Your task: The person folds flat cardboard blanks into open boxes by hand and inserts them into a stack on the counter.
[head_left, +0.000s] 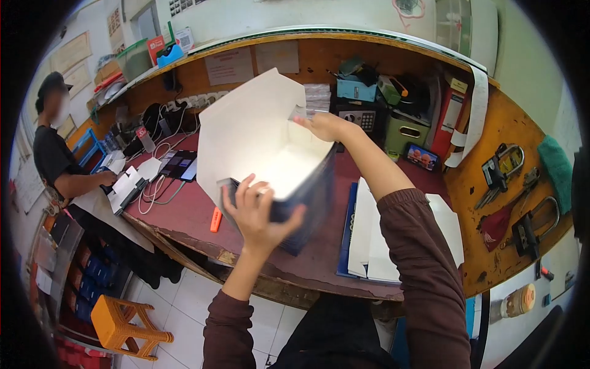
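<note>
Desktop (184, 215), maroon and chipped along its near edge, spreads around an open carton (313, 197). Far left of the carton stands another person (52, 154) in dark clothes. Below and left of the carton, an orange stool (110, 317) stands on a tiled floor (178, 320). The carton itself, dark blue outside and white inside, is tilted between the two hands, its broad white flap (246, 129) raised on the left; blur hides whether its base touches the desktop. Just right of the carton lie flattened cartons (369, 240), partly covered by the right sleeve (424, 246). Beyond the carton, to the right, stands a red binder (448, 117).

The left hand (258, 215) is against the carton's near-left corner, fingers spread, thumb well apart. The right hand (322, 126) is at the carton's far-right rim, fingers bunched; I cannot tell whether they pinch it. Well right of the carton are two padlocks (527, 237); nearer it, a lit phone (422, 156). Just left of the carton lies an orange marker (216, 219).
</note>
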The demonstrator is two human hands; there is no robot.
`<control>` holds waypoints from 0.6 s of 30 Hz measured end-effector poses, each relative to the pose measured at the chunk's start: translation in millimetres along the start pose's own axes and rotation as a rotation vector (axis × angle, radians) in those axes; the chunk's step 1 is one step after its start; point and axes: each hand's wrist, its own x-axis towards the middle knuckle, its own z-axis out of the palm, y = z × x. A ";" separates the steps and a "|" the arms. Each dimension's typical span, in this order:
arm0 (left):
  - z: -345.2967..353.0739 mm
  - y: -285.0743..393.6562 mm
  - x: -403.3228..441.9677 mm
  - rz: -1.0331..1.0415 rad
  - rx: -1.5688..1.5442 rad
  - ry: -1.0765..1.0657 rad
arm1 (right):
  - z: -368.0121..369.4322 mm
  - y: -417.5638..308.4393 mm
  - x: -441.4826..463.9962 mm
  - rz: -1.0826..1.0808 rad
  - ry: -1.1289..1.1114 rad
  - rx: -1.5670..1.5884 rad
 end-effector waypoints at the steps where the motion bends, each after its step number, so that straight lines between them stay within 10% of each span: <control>1: -0.4 -4.3 -3.5 -0.012 0.003 0.002 | 5.5 3.5 3.5 0.003 0.109 0.061; 11: -5.8 45.9 -27.7 -0.178 -0.014 0.037 | 14.7 7.4 -186.2 -0.236 0.785 0.703; 14: 17.0 118.9 -36.9 0.032 -0.668 -0.508 | 47.6 17.8 -251.7 -0.086 0.808 0.970; 18: 76.8 174.0 -84.4 0.294 -0.582 -0.947 | 99.8 28.1 -320.2 0.090 0.804 1.022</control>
